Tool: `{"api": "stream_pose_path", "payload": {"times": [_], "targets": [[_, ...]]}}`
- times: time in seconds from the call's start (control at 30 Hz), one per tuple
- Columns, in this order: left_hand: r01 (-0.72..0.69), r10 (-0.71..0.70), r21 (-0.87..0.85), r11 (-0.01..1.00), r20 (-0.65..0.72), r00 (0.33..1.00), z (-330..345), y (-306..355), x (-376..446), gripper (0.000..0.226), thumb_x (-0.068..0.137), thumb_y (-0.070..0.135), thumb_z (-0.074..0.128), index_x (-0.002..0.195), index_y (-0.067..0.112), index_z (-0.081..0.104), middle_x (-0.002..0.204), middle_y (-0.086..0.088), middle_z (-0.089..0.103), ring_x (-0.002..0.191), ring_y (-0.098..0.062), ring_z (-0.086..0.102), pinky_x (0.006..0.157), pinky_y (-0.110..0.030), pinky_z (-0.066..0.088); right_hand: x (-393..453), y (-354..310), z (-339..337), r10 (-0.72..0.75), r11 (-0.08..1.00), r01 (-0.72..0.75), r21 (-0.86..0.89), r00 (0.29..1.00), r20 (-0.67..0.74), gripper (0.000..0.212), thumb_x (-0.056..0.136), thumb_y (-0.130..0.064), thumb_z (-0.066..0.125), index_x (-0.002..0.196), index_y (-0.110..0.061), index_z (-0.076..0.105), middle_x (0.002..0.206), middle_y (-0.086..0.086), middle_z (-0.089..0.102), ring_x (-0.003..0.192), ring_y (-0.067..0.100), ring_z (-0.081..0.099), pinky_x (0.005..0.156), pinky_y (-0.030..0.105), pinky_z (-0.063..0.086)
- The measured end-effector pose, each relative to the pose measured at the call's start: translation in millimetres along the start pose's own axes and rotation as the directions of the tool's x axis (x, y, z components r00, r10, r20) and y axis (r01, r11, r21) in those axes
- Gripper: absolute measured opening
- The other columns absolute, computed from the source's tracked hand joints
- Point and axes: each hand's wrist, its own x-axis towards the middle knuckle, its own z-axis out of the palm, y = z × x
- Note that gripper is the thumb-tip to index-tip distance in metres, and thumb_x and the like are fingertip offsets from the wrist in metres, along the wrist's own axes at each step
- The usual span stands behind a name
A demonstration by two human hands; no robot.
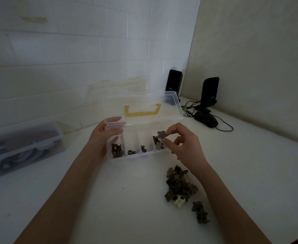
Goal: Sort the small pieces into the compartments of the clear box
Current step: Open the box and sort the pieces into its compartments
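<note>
The clear box [137, 155] stands open on the white table, its lid with a yellow handle [142, 110] tilted up behind. Several compartments each hold a few brown pieces. My left hand [103, 134] grips the box's left end. My right hand [181, 143] pinches a small grey-brown piece [161, 134] between thumb and forefinger, just above the rightmost compartment [159, 144]. A loose pile of brown pieces [179, 185] with one cream piece [179, 201] lies on the table below my right wrist. A smaller olive cluster [200, 213] sits to its lower right.
A closed translucent storage box [23, 148] with coloured contents stands at the left. Two black speakers [174, 83] [209, 92], a black mouse [206, 118] and cables sit at the back right near the wall corner.
</note>
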Motion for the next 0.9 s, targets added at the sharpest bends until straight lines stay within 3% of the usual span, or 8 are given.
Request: {"api": "stream_pose_path", "payload": {"times": [0.17,0.27,0.37,0.5,0.6,0.7,0.77,0.9], "targets": [[-0.002,0.002,-0.003,1.0,-0.009,1.0,0,0,0,0.038,0.062,0.013,0.071,0.096,0.029,0.069,0.091,0.012,0.073,0.082,-0.002,0.063,0.078,-0.026,0.044,0,2,4,-0.023,0.999,0.022,-0.034,0.999,-0.028,0.024,0.08,-0.015,0.072,0.08,-0.033,0.055,0.086,-0.022,0.063,0.046,0.011,0.047,0.047,0.021,0.045],[-0.005,0.005,-0.008,1.0,-0.008,1.0,1,0,0,0.039,0.062,0.013,0.071,0.098,0.028,0.069,0.092,0.011,0.073,0.083,-0.003,0.063,0.077,-0.025,0.045,0,3,6,-0.031,0.996,0.028,-0.09,0.999,-0.038,0.025,0.08,-0.017,0.071,0.077,-0.033,0.053,0.08,-0.018,0.061,0.047,0.006,0.044,0.047,0.013,0.039],[-0.003,0.003,-0.011,1.0,-0.012,1.0,1,0,-1,0.039,0.061,0.014,0.071,0.098,0.028,0.069,0.093,0.01,0.072,0.086,-0.005,0.062,0.077,-0.025,0.044,1,3,5,-0.034,0.994,0.03,-0.104,0.999,-0.041,0.023,0.081,-0.018,0.07,0.077,-0.032,0.053,0.079,-0.017,0.059,0.047,0.007,0.045,0.047,0.013,0.039],[-0.004,0.004,0.0,1.0,-0.011,1.0,1,0,-1,0.039,0.061,0.014,0.071,0.098,0.029,0.069,0.092,0.011,0.072,0.086,-0.004,0.063,0.079,-0.026,0.044,1,3,-3,-0.009,0.998,0.004,-0.062,0.997,-0.082,0.021,0.082,-0.019,0.07,0.077,-0.033,0.056,0.082,-0.017,0.061,0.049,0.014,0.049,0.049,0.026,0.047],[-0.001,0.0,-0.002,1.0,-0.017,1.0,2,1,-1,0.04,0.061,0.014,0.071,0.099,0.028,0.068,0.092,0.011,0.072,0.088,-0.006,0.062,0.079,-0.026,0.044,3,4,-9,-0.009,0.997,0.004,-0.073,0.998,-0.068,0.022,0.081,-0.015,0.069,0.076,-0.032,0.057,0.081,-0.018,0.062,0.052,0.015,0.051,0.053,0.028,0.048],[0.001,-0.001,-0.008,1.0,-0.016,1.0,2,2,-1,0.041,0.063,0.01,0.071,0.1,0.027,0.068,0.095,0.008,0.071,0.089,-0.008,0.061,0.078,-0.025,0.044,2,4,-12,-0.087,0.976,0.092,-0.197,0.996,0.034,0.022,0.082,-0.012,0.067,0.077,-0.033,0.062,0.083,-0.016,0.059,0.06,0.01,0.051,0.059,0.026,0.048],[-0.001,0.001,-0.009,1.0,-0.017,1.0,2,1,-1,0.04,0.067,0.005,0.072,0.099,0.027,0.068,0.095,0.009,0.071,0.088,-0.008,0.061,0.079,-0.025,0.044,0,5,-10,-0.128,0.931,0.149,-0.332,0.988,0.086,0.019,0.085,-0.015,0.063,0.084,-0.034,0.067,0.089,-0.016,0.052,0.061,0.007,0.049,0.054,0.022,0.044],[0.004,-0.004,-0.003,1.0,-0.019,1.0,2,1,-2,0.039,0.062,0.012,0.07,0.098,0.029,0.068,0.093,0.01,0.072,0.087,-0.006,0.062,0.079,-0.024,0.045,-2,5,-5,-0.143,0.827,0.208,-0.523,0.976,0.163,0.034,0.09,-0.015,0.054,0.114,-0.036,0.065,0.098,-0.012,0.043,0.053,0.0,0.04,0.047,0.013,0.027]]}}
